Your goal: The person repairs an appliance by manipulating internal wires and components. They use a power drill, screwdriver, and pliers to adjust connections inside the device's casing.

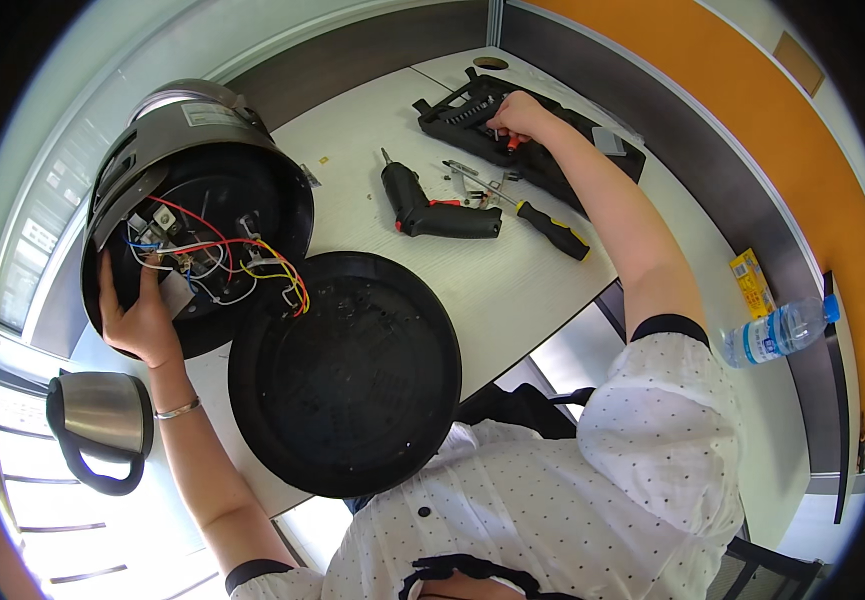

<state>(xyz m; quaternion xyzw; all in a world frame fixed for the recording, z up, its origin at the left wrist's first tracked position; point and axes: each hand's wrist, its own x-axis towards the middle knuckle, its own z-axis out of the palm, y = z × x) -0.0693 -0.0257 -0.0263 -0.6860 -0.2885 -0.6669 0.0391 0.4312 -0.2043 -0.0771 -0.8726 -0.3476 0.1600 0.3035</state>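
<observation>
A dark rice cooker (pixel 203 150) lies tipped on its side at the left, its open underside facing me. Red, yellow, white and blue wires (pixel 218 245) run inside it, some reaching to a round black bottom cover (pixel 348 380) beside it. My left hand (pixel 143 320) grips the cooker's lower rim, fingers partly inside. At the far side my right hand (pixel 520 118) is over an open black tool case (pixel 553 170), its fingers pinched together. A small red piece (pixel 513 143) shows just below them; whatever is between the fingertips is hidden.
A black cordless screwdriver (pixel 438 215) and a yellow-and-black screwdriver (pixel 553 230) lie mid-table, with small metal parts (pixel 478 185) nearby. An electric kettle (pixel 103 425) stands at the left. A water bottle (pixel 783 330) and a yellow box (pixel 753 283) are at the right.
</observation>
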